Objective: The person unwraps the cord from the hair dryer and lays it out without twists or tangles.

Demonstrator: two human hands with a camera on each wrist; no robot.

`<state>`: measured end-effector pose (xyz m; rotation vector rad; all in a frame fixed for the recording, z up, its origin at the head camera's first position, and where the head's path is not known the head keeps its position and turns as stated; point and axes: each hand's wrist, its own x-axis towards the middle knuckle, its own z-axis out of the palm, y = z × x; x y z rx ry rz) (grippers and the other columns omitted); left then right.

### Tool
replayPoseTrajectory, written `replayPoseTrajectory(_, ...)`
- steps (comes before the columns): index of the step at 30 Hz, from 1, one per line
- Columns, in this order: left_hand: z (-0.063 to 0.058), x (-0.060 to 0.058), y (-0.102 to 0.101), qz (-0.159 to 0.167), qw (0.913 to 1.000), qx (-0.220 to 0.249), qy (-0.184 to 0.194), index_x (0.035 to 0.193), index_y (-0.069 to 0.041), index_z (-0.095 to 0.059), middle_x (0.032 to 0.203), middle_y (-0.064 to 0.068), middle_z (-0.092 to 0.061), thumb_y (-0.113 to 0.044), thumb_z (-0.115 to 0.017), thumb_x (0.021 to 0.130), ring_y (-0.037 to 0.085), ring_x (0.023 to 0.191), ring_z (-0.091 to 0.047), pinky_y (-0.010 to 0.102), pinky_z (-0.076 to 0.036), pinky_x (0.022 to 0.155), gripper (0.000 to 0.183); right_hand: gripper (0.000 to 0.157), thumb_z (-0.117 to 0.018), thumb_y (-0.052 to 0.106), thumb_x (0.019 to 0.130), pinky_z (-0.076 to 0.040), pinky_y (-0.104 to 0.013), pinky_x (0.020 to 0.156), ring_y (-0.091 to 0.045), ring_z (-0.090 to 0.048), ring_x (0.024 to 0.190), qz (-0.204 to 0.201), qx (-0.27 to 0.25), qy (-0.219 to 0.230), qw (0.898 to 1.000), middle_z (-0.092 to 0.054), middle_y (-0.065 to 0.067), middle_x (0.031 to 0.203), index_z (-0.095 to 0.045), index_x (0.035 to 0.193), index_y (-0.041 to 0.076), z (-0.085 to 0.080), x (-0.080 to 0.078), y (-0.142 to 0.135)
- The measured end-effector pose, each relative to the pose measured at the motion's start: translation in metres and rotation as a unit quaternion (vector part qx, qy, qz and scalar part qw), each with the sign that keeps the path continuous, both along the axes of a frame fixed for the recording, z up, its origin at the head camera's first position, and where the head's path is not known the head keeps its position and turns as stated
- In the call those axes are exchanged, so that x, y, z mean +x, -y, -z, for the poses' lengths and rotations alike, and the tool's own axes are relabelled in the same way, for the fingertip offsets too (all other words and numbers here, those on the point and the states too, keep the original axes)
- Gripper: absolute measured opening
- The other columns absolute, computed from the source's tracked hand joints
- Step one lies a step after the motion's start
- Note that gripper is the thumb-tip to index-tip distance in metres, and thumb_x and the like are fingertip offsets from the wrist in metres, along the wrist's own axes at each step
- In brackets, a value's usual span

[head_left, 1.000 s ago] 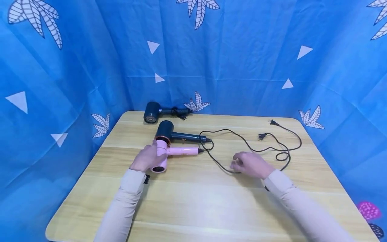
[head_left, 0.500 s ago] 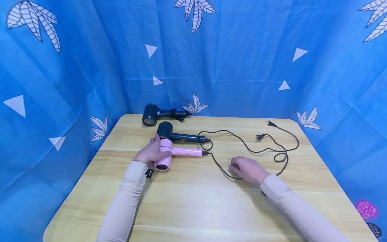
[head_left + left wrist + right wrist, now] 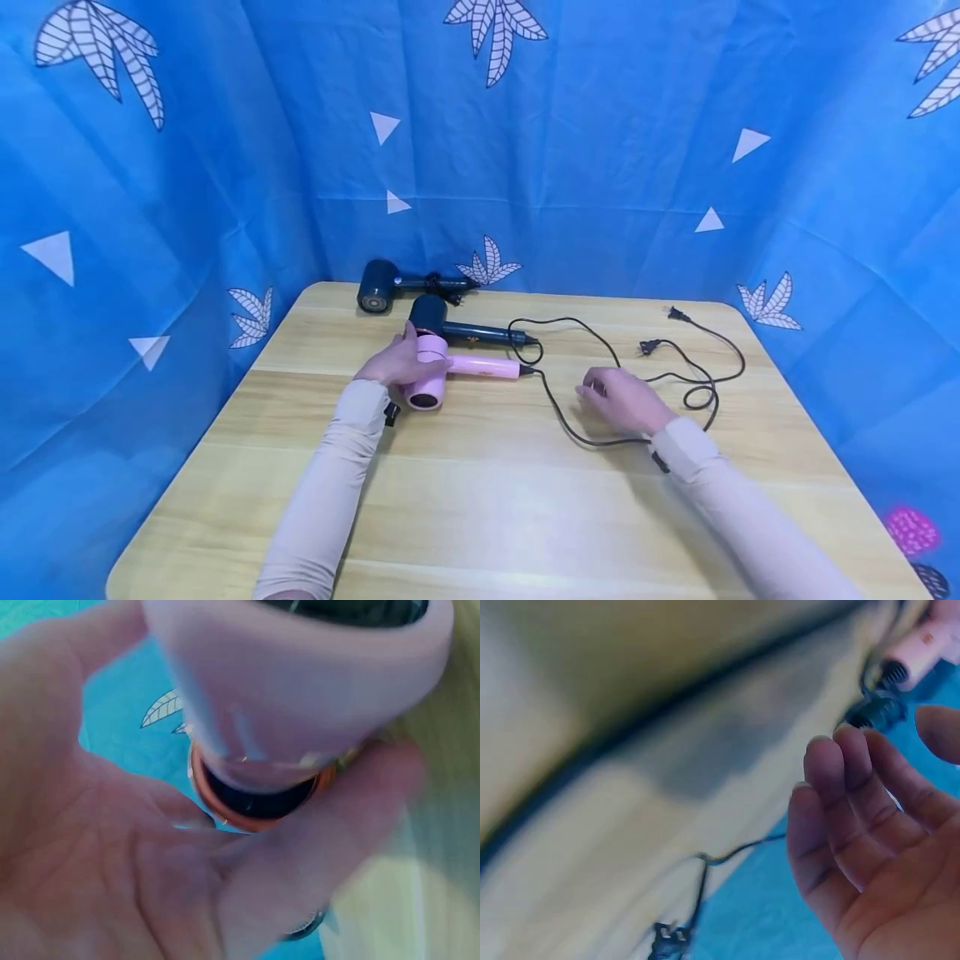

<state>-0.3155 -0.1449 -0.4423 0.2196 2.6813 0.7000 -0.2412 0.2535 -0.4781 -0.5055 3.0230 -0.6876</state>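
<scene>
My left hand (image 3: 397,364) grips the head of a pink hair dryer (image 3: 483,367), thumb on the near side. In the left wrist view, the hand's palm and fingers lie around the pink barrel (image 3: 315,690). Right behind it sits a dark teal hair dryer (image 3: 487,334), its copper-rimmed end (image 3: 259,823) against the pink one in this view. Both handles point right. My right hand (image 3: 626,396) hovers low over the table with relaxed, slightly bent fingers holding nothing. The pink dryer's black cord (image 3: 592,442) runs beneath its wrist.
A third dark hair dryer (image 3: 378,283), its cord bundled at the handle, lies at the back left. Two plugs, one nearer (image 3: 649,346) and one farther (image 3: 678,313), lie at the right with looped cords. Blue patterned curtains (image 3: 600,167) surround the wooden table (image 3: 465,517).
My left hand has moved the pink hair dryer right and slightly away, and the dark teal one behind has shifted right too. My right hand has moved slightly away from me, its fingers less closed.
</scene>
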Motion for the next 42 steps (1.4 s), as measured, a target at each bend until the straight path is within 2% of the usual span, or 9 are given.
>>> replayPoseTrajectory(5,-0.008,-0.02,0.02,-0.025,0.998,0.043,-0.04,0.164,0.003,-0.002,0.169,0.03,-0.016,-0.077,-0.034,0.098,0.047,0.157,-0.019,0.06,-0.023,0.127,0.108,0.03,-0.059,0.028,0.105,-0.06,-0.034,0.074,-0.022,-0.069,0.086,0.027,-0.111,0.009,0.993,-0.074,-0.017,0.102,-0.069,0.116,0.002,-0.025,-0.035,0.006)
replayPoseTrajectory(8,-0.013,-0.034,0.039,-0.058,0.9899,0.107,-0.074,0.163,0.001,-0.018,0.167,0.028,-0.027,-0.074,-0.025,0.102,0.046,0.155,-0.027,0.059,-0.025,0.127,0.097,0.038,-0.055,0.027,0.107,-0.063,-0.037,0.081,-0.033,-0.07,0.097,0.042,-0.204,0.049,0.977,-0.07,-0.025,0.115,-0.062,0.129,-0.003,-0.039,-0.059,0.02)
replayPoseTrajectory(10,-0.015,-0.043,0.052,-0.089,0.9809,0.149,-0.087,0.162,-0.001,-0.025,0.165,0.027,-0.032,-0.073,-0.022,0.103,0.046,0.153,-0.032,0.059,-0.027,0.126,0.093,0.044,-0.053,0.027,0.108,-0.063,-0.038,0.087,-0.039,-0.069,0.107,0.05,-0.273,0.087,0.957,-0.066,-0.028,0.122,-0.055,0.137,-0.006,-0.045,-0.076,0.033)
replayPoseTrajectory(14,-0.013,-0.061,0.067,-0.151,0.9573,0.224,-0.103,0.162,-0.002,-0.027,0.165,0.025,-0.033,-0.067,-0.024,0.105,0.044,0.153,-0.033,0.057,-0.027,0.127,0.086,0.051,-0.05,0.025,0.109,-0.059,-0.043,0.1,-0.047,-0.062,0.125,0.074,-0.399,0.156,0.901,-0.056,-0.033,0.138,-0.044,0.147,-0.009,-0.051,-0.109,0.064)
replayPoseTrajectory(17,-0.005,-0.075,0.071,-0.191,0.9401,0.262,-0.106,0.162,-0.001,-0.026,0.166,0.025,-0.031,-0.059,-0.028,0.108,0.042,0.154,-0.031,0.054,-0.025,0.128,0.079,0.052,-0.049,0.024,0.11,-0.055,-0.046,0.107,-0.049,-0.055,0.133,0.097,-0.454,0.19,0.865,-0.052,-0.032,0.144,-0.039,0.15,-0.007,-0.049,-0.128,0.085)
replayPoseTrajectory(25,0.018,-0.094,0.074,-0.285,0.8835,0.368,-0.054,0.164,-0.008,-0.021,0.17,0.019,-0.024,-0.054,-0.034,0.109,0.038,0.157,-0.025,0.051,-0.019,0.131,0.073,0.051,-0.05,0.022,0.11,-0.046,-0.051,0.117,-0.051,-0.049,0.139,0.141,-0.531,0.236,0.802,-0.045,-0.031,0.15,-0.036,0.151,-0.005,-0.035,-0.16,0.126)
replayPoseTrajectory(31,0.034,-0.105,0.077,-0.308,0.8601,0.405,-0.034,0.164,-0.004,-0.015,0.17,0.02,-0.022,-0.053,-0.033,0.108,0.037,0.158,-0.021,0.049,-0.017,0.132,0.077,0.054,-0.051,0.027,0.109,-0.049,-0.05,0.113,-0.04,-0.062,0.124,0.169,-0.558,0.233,0.779,-0.049,-0.027,0.149,-0.037,0.154,0.001,-0.027,-0.179,0.15)
replayPoseTrajectory(34,0.041,-0.11,0.079,-0.306,0.8568,0.414,-0.031,0.164,-0.001,-0.014,0.171,0.021,-0.019,-0.052,-0.033,0.109,0.037,0.16,-0.017,0.048,-0.015,0.132,0.078,0.059,-0.05,0.029,0.109,-0.046,-0.051,0.116,-0.043,-0.055,0.134,0.163,-0.569,0.252,0.766,-0.041,-0.029,0.157,-0.031,0.158,0.003,-0.022,-0.189,0.157)
replayPoseTrajectory(42,0.037,-0.113,0.082,-0.28,0.8544,0.438,0.002,0.166,-0.004,-0.004,0.175,0.016,-0.002,-0.052,-0.029,0.11,0.034,0.163,-0.002,0.05,-0.006,0.133,0.078,0.066,-0.053,0.03,0.108,-0.052,-0.047,0.11,-0.047,-0.048,0.142,0.19,-0.562,0.263,0.761,-0.034,-0.028,0.162,-0.025,0.161,0.003,-0.012,-0.212,0.17)
